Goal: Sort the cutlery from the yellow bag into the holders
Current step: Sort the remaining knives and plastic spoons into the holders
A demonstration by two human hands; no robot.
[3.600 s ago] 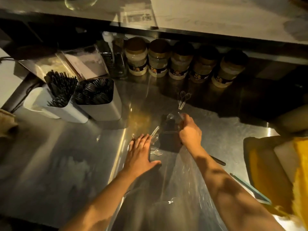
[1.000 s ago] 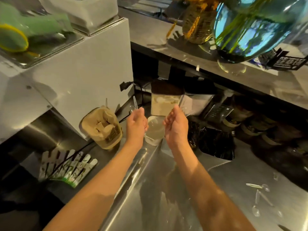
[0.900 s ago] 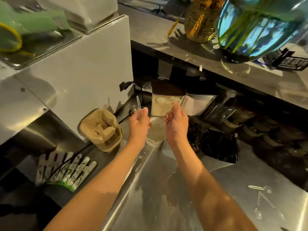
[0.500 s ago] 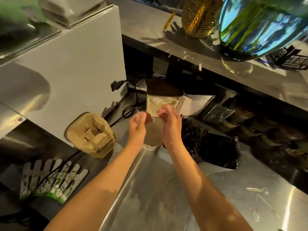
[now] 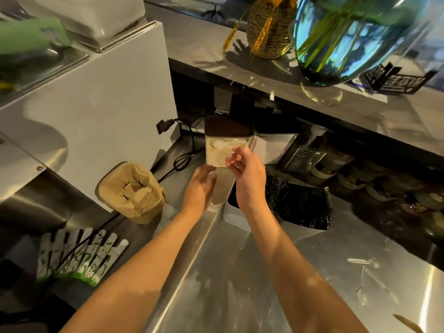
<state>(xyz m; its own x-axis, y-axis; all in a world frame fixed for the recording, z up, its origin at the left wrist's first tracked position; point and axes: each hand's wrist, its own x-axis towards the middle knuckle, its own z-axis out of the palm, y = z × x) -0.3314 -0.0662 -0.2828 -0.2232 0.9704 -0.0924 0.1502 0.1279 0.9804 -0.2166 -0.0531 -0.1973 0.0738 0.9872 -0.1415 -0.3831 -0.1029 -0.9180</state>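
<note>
Head view: a white holder stands at the back left of the steel counter, with both hands just above its mouth. What it contains cannot be made out, as the hands cover most of the opening. Left hand hangs over the rim with fingers relaxed and nothing visible in them. Right hand sits just beside it, fingers loosely curled; no clear grip on anything, though transparent cutlery would be hard to see here.

Just right of this holder are two more: one and another, both packed with black cutlery, handles down.

Still on the counter, well apart to the right: a few clear plastic spoons lying loose. The yellow bag is not in view.

Judgement: sorting is partly done. Black items appear filed; the clear spoons are being collected into the leftmost holder, with at least these few left to fetch. What remains in the bag cannot be told.
</note>
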